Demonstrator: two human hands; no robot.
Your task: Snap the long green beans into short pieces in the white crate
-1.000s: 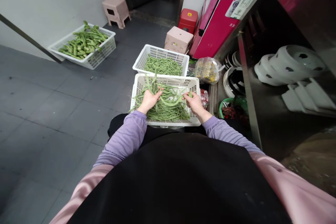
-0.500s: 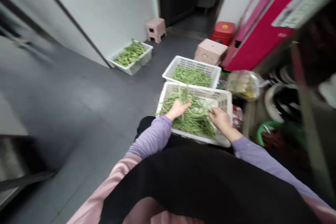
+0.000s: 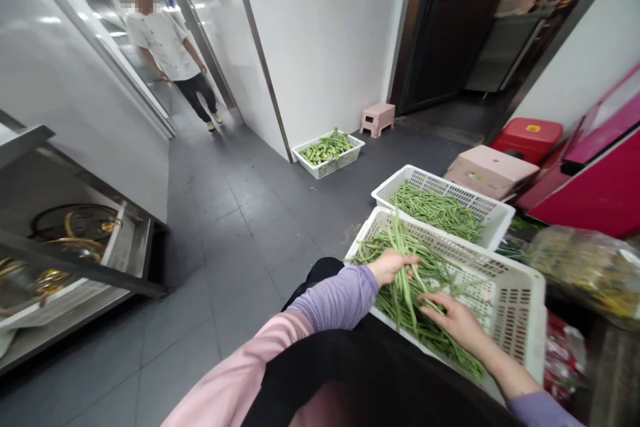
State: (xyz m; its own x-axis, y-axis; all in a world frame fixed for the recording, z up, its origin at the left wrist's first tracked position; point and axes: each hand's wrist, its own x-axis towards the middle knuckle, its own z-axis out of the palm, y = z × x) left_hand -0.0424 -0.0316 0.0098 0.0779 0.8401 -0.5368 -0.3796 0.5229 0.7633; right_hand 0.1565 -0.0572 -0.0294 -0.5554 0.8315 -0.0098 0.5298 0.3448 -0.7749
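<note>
Swung leftward since half a second earlier, the view had carried the near crate [image 3: 537, 297] to the right and brought in a person [image 3: 170, 47] in a white top, well beyond and left of the fingers. Right fingers [image 3: 434, 299] had come closer to the left fingers [image 3: 411, 259]. Those on the left grasped a loose bunch of long beans [image 3: 404, 287]; those on the right were curled against beans just nearer and to the right, though I could not tell whether they gripped any. More beans lay tangled under both, inside the near crate.

Likeliest trouble, as I judged it, was the bunch slipping or snagging: its ends trailed into the tangle, so a hard pull could have dragged others along or snapped one. Strands poking at the rim left of the fingers could have dropped to the floor [image 3: 235, 247]. A shifted knee [image 3: 325, 270] might have jolted the near crate.

Beyond the fingers stood the far crate [image 3: 500, 227], holding more beans, with the near crate's far side in the way. Farther right were a clear bag [image 3: 580, 267] and a pink stool [image 3: 493, 170]; beyond and leftward, a basket [image 3: 350, 159] held green vegetables [image 3: 325, 147]
</note>
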